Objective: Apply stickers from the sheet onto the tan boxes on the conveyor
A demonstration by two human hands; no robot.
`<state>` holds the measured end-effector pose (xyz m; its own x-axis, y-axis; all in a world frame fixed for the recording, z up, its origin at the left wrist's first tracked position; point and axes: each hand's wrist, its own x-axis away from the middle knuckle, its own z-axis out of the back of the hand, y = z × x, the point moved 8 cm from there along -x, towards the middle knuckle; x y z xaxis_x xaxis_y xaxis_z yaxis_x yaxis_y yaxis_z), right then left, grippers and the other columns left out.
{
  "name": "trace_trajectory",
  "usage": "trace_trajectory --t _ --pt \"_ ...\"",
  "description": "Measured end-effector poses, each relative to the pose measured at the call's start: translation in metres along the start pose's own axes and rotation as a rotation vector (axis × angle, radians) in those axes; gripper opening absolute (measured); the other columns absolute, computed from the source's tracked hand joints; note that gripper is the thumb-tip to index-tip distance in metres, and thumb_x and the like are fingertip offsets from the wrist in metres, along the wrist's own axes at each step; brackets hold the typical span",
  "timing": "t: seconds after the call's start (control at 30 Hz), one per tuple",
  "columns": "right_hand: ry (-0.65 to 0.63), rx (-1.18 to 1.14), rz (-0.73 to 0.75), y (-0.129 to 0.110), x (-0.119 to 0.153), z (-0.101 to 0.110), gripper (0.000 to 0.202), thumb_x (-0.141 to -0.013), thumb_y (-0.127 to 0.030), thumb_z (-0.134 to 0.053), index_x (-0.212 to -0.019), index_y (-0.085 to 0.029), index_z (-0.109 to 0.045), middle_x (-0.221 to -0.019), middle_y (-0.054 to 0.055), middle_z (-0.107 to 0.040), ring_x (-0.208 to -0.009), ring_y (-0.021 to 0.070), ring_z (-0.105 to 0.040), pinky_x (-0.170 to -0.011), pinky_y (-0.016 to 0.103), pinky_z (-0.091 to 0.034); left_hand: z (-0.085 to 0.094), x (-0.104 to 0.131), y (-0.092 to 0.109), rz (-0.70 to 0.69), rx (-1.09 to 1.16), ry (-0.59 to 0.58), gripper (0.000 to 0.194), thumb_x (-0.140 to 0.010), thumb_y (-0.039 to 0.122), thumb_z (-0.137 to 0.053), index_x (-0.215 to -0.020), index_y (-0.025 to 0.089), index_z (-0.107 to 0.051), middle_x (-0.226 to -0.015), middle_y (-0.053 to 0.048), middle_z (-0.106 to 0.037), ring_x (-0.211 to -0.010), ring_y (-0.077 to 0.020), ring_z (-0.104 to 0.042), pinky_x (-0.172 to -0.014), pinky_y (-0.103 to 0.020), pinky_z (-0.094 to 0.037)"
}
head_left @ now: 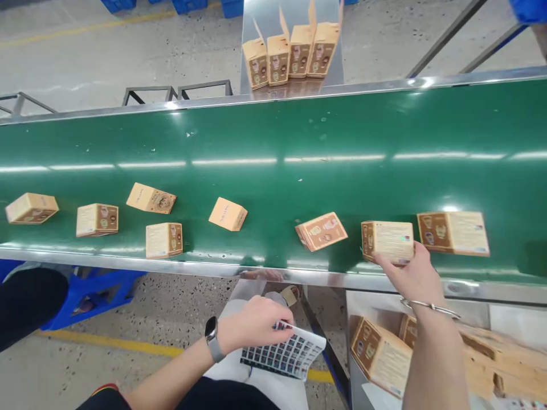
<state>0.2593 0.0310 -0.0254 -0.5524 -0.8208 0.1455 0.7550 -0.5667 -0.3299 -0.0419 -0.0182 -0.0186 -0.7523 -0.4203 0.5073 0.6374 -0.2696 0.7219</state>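
Observation:
On the green belt, near its front edge, my right hand point(416, 278) grips a small brown and cream cardboard box point(392, 236) by its near side. A small shiny patch shows on that box's cream face. Just right of it lies a similar box point(453, 232), and to the left a tilted brown box point(322, 232). Below the belt edge, my left hand point(265, 320) is closed on a sheet of stickers point(284, 353), a white sheet with rows of small dark labels. The sheet bends away from the fingers, whose tips are partly hidden.
Several more boxes point(164, 240) lie along the left part of the conveyor belt point(265, 134). Across it, boxes with raised flaps point(278, 60) stand on a metal shelf. At lower right, a box point(380, 356) and flat cartons lie beneath my right arm. A dark sleeve point(32, 302) shows at left.

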Motion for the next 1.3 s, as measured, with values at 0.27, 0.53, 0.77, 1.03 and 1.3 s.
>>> trace_trajectory --t 0.27,0.53,0.77,1.03,1.3 --pt "-0.086 0.324 0.291 -0.098 0.001 -0.034 0.098 -0.076 -0.068 -0.059 -0.143 0.001 -0.042 -0.113 0.034 -0.063 -0.097 0.0497 -0.062 -0.077 0.062 -0.049 0.027 0.004 -0.025 -0.003 0.076 0.04 0.013 -0.083 0.014 -0.064 -0.073 0.021 -0.069 -0.073 0.003 -0.075 -0.068 -0.0151 -0.069 -0.057 -0.022 -0.037" --pt "-0.281 0.209 0.749 -0.13 0.018 -0.055 0.104 -0.071 -0.027 -0.069 -0.156 -0.008 -0.013 -0.135 0.028 -0.048 -0.124 0.0439 -0.052 -0.093 0.056 -0.053 0.042 0.005 -0.018 0.0 0.189 0.052 0.011 -0.079 0.013 -0.067 -0.072 0.021 -0.071 -0.07 0.003 -0.075 -0.065 -0.0151 -0.067 -0.057 -0.022 -0.037" --pt "-0.292 -0.007 0.788 -0.126 0.065 -0.019 0.058 -0.096 -0.025 -0.047 -0.151 -0.017 -0.03 -0.14 0.024 -0.053 -0.129 0.0367 -0.055 -0.098 0.053 -0.054 0.059 0.002 -0.016 0.088 0.35 0.069 0.014 -0.09 0.018 -0.061 -0.083 0.02 -0.073 -0.082 0.0 -0.077 -0.072 -0.0166 -0.07 -0.064 -0.023 -0.043" --pt "-0.606 -0.364 0.765 -0.158 0.118 -0.006 0.021 -0.102 -0.03 -0.046 -0.112 -0.022 -0.062 -0.101 0.007 -0.075 -0.092 0.0209 -0.073 -0.079 0.035 -0.062 0.076 -0.012 -0.008 0.168 0.544 0.017 0.008 -0.087 0.024 -0.07 -0.085 0.016 -0.068 -0.076 0.0 -0.074 -0.07 -0.0156 -0.069 -0.06 -0.02 -0.046" --pt "-0.335 -0.256 0.922 -0.161 0.113 0.013 0.02 -0.101 -0.019 -0.045 -0.099 -0.022 -0.065 -0.089 0.003 -0.075 -0.079 0.0196 -0.07 -0.091 0.047 -0.05 0.08 -0.024 -0.004 0.197 0.546 -0.003 0.018 -0.088 0.019 -0.061 -0.073 0.016 -0.069 -0.062 0.003 -0.065 -0.061 -0.0128 -0.061 -0.058 -0.022 -0.042"
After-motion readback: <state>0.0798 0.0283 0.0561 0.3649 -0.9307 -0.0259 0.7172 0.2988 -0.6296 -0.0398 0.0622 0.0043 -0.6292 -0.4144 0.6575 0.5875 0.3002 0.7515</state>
